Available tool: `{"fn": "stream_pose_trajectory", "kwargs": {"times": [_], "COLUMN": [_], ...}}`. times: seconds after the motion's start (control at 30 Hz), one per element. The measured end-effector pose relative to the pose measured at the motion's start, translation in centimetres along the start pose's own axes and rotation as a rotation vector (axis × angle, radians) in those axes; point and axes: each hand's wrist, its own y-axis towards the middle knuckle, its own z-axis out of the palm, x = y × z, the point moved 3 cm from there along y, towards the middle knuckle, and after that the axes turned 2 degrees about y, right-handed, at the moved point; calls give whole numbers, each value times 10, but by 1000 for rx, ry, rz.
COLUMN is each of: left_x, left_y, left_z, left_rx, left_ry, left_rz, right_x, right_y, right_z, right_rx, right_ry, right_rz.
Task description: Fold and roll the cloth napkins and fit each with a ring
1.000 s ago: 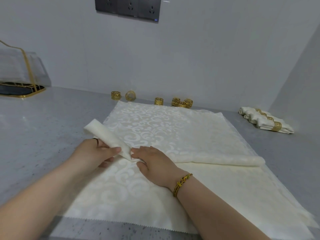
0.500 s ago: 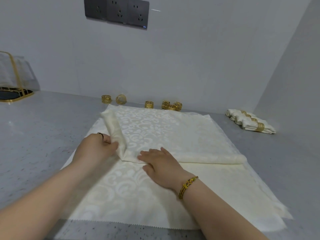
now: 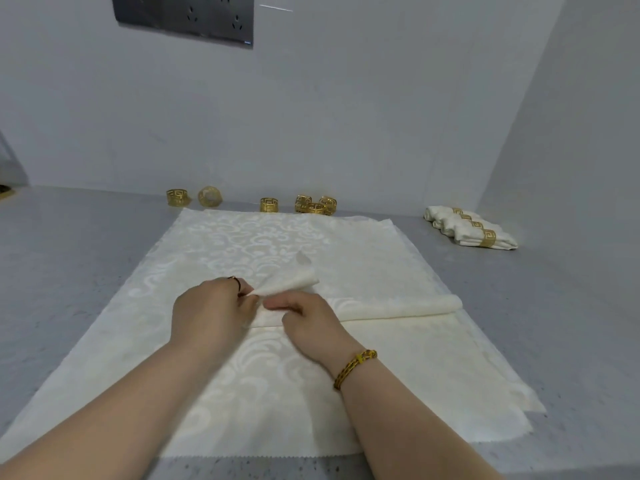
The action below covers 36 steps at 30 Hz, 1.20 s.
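Above the right hand [image 3: 311, 325], napkin end [image 3: 294, 281] swung rightward.

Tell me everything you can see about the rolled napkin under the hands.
The rolled napkin is cream cloth with a faint scroll pattern, a long roll lying across a flat spread cloth. Its left end is folded back toward the right, tip raised. The left hand and right hand pinch it at the bend.

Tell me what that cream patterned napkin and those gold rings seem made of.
Cream patterned cloth napkin: probably woven damask fabric, softly glossy; scroll motifs shine against a matte ground, and it rolls limply. Small gold openwork rings: likely gold-finished metal, judging by bright glints; plastic can't be excluded.
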Motion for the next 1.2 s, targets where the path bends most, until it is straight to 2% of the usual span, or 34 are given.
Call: {"fn": "stream_pose_trajectory", "kwargs": {"times": [0.1, 0.2, 0.23, 0.37, 0.47, 0.57, 0.67, 0.87, 0.9, 0.97, 1.1, 1.17, 1.2], "left_x": [-1, -4, -4, -5, -16, -27, -31, -53, -58, -63, -61, -65, -66], "left_y": [-5, -8, -8, -8, -8, -7, -6, -9, -9, -9, -6, -6, -7], "left_z": [8, 11, 11, 9, 2, 8, 20, 40, 45, 53, 65, 64, 67], "left_rx": [-15, -86, -104, -100, -113, 8, 71, -2, -2, 128, 113, 180, 212], "left_ry": [82, 82, 61, 4, -19, 156, 208, 20, 44, 88, 112, 51, 94], "left_rz": [84, 198, 210, 169, 260, 404, 450, 482, 513, 523, 471, 433, 441], "right_x": [0, -9, -14, -26, -30, -35, -34, -36, -36, -36, -39, -39, -42], "right_y": [-2, -4, -4, -6, -6, -6, -11, -13, -14, -17, -27, -34, -36], "right_z": [-15, -33, -37, -45, -49, -50, -53, -53, -53, -59, -78, -88, -92], "right_rx": [-238, -372, -368, -297, -248, -198, -175, -203, -235, -392, -898, -1026, -1073], "right_ry": [-101, -414, -426, -166, -151, -134, -77, 29, 90, 240, 279, 335, 381], "right_rz": [25, 166, 207, 254, 259, 258, 223, 179, 179, 177, 222, 281, 329]}}
